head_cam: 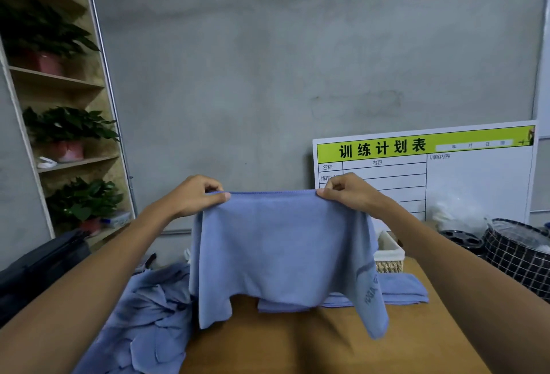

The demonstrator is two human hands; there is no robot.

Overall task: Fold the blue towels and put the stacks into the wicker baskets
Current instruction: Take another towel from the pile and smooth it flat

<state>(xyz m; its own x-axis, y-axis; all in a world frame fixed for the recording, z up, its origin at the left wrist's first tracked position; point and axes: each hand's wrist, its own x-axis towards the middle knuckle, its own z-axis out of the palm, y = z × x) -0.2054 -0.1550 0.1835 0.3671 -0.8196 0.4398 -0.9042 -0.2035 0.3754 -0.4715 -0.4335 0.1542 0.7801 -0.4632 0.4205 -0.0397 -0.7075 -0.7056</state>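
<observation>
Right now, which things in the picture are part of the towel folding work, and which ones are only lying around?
Part of the job:
- held blue towel, pinched at its top edge by left hand and right hand
- unfolded towel pile
- folded towels on the table
- wicker basket

Just lying about:
- training board
- checked bag
- potted plants

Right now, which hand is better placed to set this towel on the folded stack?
Probably the right hand: the folded stack and basket lie on its side. The left hand is nearer the unfolded pile.
</observation>
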